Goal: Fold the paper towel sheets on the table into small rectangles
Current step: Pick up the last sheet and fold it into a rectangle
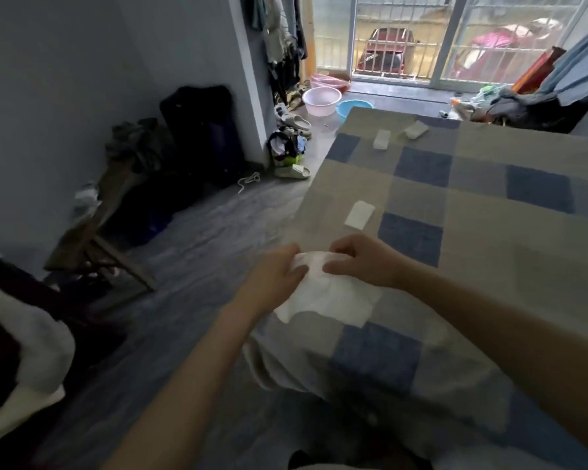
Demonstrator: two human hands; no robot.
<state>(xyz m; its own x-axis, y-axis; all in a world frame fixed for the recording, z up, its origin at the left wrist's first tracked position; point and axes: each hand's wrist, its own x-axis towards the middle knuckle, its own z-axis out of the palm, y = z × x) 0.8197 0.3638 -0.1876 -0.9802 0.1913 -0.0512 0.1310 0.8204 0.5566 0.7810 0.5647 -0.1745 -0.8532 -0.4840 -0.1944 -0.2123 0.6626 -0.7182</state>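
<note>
A lived-in home: hanging clothes [282, 39], sandals [294, 122], wash basins [321, 100], barred balcony door [404, 39].

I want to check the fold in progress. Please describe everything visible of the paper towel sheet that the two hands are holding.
The paper towel sheet is white, thin and soft-looking, slightly crumpled and not yet a small rectangle. Its far edge is lifted and bunched between the left hand and the right hand, which both pinch it. The near part lies spread on the checked tablecloth, close to the table's left edge, with one corner reaching toward that edge.
</note>
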